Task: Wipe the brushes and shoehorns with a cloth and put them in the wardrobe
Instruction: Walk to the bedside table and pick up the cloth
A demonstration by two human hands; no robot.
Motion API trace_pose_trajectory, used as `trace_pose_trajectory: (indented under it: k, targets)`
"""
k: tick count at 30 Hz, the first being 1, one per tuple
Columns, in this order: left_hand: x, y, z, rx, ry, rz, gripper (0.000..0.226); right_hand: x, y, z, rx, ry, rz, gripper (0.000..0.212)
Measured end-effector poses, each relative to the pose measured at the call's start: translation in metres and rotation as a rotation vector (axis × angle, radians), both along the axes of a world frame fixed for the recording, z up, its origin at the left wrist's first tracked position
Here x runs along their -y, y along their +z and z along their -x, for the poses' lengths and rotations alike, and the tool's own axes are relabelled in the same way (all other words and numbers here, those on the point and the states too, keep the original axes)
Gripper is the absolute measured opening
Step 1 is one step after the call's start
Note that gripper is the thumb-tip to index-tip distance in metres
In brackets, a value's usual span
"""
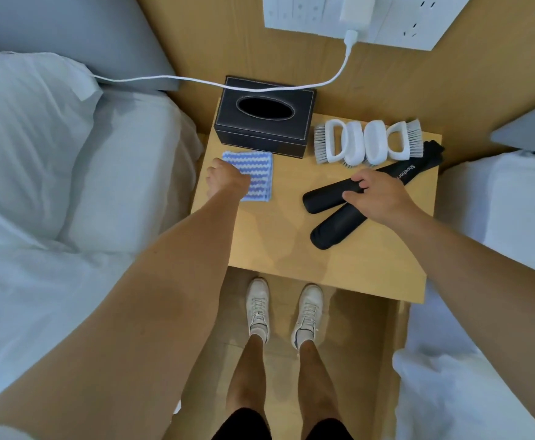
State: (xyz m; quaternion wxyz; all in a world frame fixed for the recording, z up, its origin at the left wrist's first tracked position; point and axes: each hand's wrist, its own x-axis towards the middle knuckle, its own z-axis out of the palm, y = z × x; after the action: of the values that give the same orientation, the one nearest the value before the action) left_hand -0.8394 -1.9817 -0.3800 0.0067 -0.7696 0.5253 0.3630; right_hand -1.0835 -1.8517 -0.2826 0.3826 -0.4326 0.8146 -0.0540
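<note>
- Bed [53, 185] — white bedding and a pillow at far left, beside the table.
- Left hand [226, 182] — arm stretched forward, knuckles toward me, fingers curled down onto the near-left corner of the cloth. I read it as gripping the cloth, though the fingertips are hidden.
- Cloth [255, 173] — blue-and-white, folded flat on the table's left side, just in front of the tissue box.
- Tissue box [264, 117] — black, at the back of the table, with a white cable [196, 80] draped across its top.
- Table [291, 249] — light wood, holding everything the task needs.
- Shoehorns [332, 231] — two, black, long, lying diagonally on the right half and crossing under my right hand.
- Right hand [375, 195] — arm reaching in from the right, thumb and fingers pinching the upper shoehorn near its middle.
- Brushes [367, 142] — four, white with grey bristles, in a row at the back right, untouched.
- Step in hand — the very start: taking up cloth and first shoehorn together. Nothing looks wiped yet, and no wardrobe is in view.
- Next move calls for lifting the shoehorn clear of its twin, bunching the cloth in the left palm, and drawing it along the blade.
</note>
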Motion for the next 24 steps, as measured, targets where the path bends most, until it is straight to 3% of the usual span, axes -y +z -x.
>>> trace_pose_trajectory:
  k: [10,15,20,24]
  targets:
    - [0.006,-0.010,0.014,-0.063,0.189,0.011,0.035,0.015,-0.017,0.025,-0.069,-0.087,0.044,0.045]
    - [-0.010,-0.002,0.023,-0.308,0.243,0.172,0.020,0.031,-0.026,0.051,-0.295,-0.034,0.051,0.035]
    - [-0.024,0.018,0.036,-0.394,0.237,0.262,0.015,0.051,-0.037,0.085,-0.550,0.121,0.005,0.028]
    - [-0.033,0.028,0.043,-0.452,0.286,0.294,0.012,0.070,-0.056,0.102,-0.639,0.134,0.019,0.030]
